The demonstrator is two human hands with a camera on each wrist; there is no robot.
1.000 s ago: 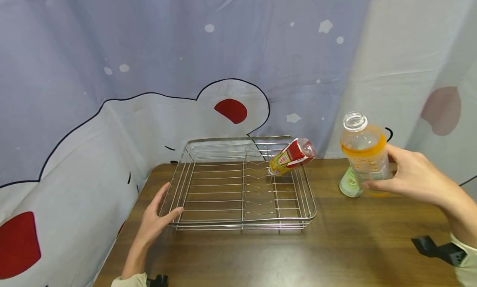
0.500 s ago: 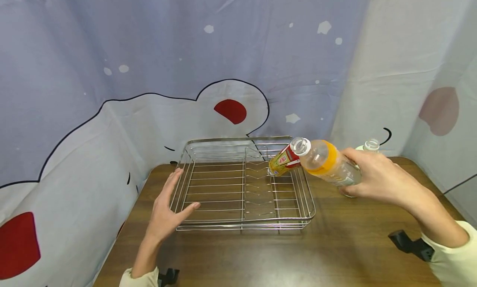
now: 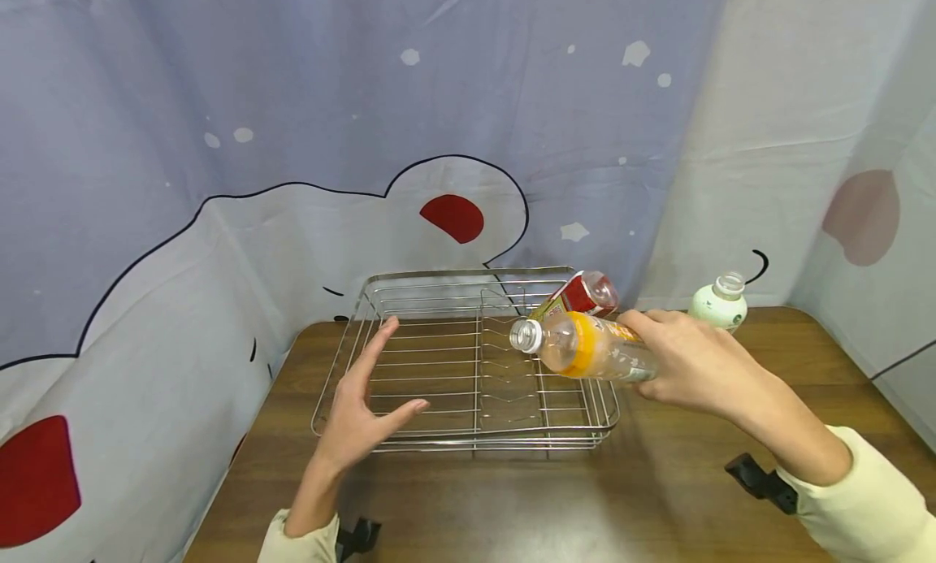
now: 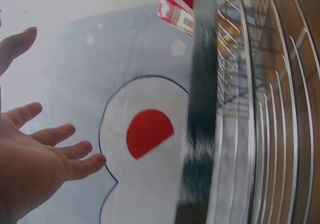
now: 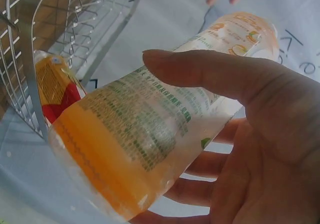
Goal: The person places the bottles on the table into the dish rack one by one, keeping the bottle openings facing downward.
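Note:
My right hand (image 3: pixel 695 360) grips an uncapped clear plastic bottle (image 5: pixel 150 119) with an orange band. The bottle is tipped nearly flat, mouth pointing left, over the right part of a wire dish rack (image 3: pixel 424 443). Behind it, a red and yellow labelled bottle (image 3: pixel 578 295) leans in the rack's back right corner, partly covered by the held one. My left hand (image 3: pixel 354 421) hovers over the rack's left front corner, fingers spread and nothing in it; the left wrist view shows the same open palm (image 4: pixel 35 169).
A pale green bottle (image 3: pixel 720 303) stands uncapped at the table's back right, its lower part behind my right hand. The wooden table (image 3: pixel 468 514) runs up to a printed curtain (image 3: pixel 292 100) behind and at both sides.
My right hand has carried the clear bottle leftward from beside the pale green bottle to over the rack, tipping it sideways. My left hand has moved right, from the rack's edge to above it.

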